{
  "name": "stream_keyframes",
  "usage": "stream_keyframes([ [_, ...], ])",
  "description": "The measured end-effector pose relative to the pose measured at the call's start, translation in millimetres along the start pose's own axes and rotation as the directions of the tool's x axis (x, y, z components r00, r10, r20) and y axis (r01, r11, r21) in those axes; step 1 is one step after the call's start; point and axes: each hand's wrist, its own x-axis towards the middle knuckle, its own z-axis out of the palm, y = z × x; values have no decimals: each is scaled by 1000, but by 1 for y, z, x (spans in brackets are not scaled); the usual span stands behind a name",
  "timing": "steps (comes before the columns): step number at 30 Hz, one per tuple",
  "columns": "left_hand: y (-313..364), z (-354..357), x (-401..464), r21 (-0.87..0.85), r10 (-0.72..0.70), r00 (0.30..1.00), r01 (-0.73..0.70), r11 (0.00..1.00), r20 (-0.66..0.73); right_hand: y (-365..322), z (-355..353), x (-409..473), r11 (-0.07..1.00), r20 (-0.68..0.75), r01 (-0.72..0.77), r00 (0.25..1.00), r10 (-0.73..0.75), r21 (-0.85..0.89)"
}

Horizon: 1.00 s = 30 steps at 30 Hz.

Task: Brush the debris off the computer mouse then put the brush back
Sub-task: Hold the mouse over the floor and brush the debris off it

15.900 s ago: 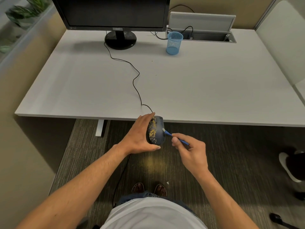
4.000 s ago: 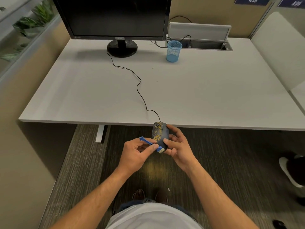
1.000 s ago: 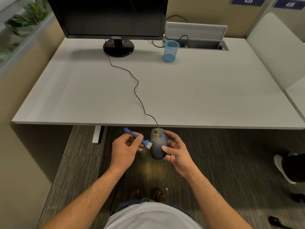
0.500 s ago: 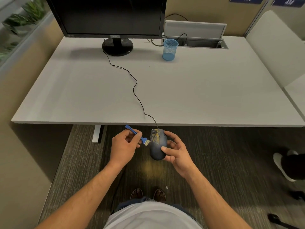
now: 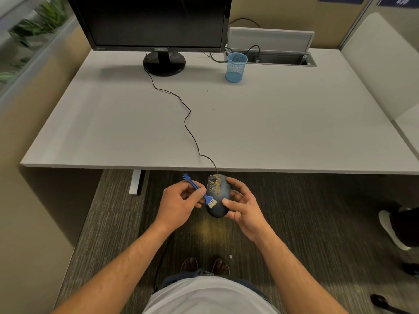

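A dark computer mouse (image 5: 219, 207) is held off the desk, over the floor, in my right hand (image 5: 242, 207). Yellow debris (image 5: 213, 185) clings to its front left part near the buttons. My left hand (image 5: 179, 203) pinches a small blue brush (image 5: 199, 191) by its thin handle. The white bristles (image 5: 212, 203) touch the mouse's left side about halfway down. The mouse's black cable (image 5: 188, 123) runs up over the desk edge towards the monitor.
The white desk (image 5: 294, 123) carries a black monitor (image 5: 156, 21), a blue mesh cup (image 5: 235, 67) and an open cable tray (image 5: 278, 58) at the back. Yellow dust lies on the carpet (image 5: 205, 227) below the mouse. Another person's shoe (image 5: 392, 230) is at the right.
The brush head has swept down the mouse's left side from the debris patch near the front. Less debris shows than sixteen seconds ago, when the hands were swapped.
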Motion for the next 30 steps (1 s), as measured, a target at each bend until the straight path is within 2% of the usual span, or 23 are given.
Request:
stream_keyframes([
  [7, 0, -15, 5, -22, -51, 991, 49, 999, -126, 1, -2, -1, 1000, 9, -1, 1000, 1, -1],
  [17, 11, 2, 2, -50, 3, 999, -5, 999, -37, 4, 0, -3, 1000, 26, -2, 1000, 3, -31],
  [25, 5, -7, 9, 2, -26, 993, 27, 1000, -114, 3, 0, -8, 1000, 5, -24, 1000, 24, -7],
  [30, 4, -8, 7, -17, -24, 994, 22, 1000, -104, 4, 0, -8, 999, 10, -29, 1000, 28, 20],
])
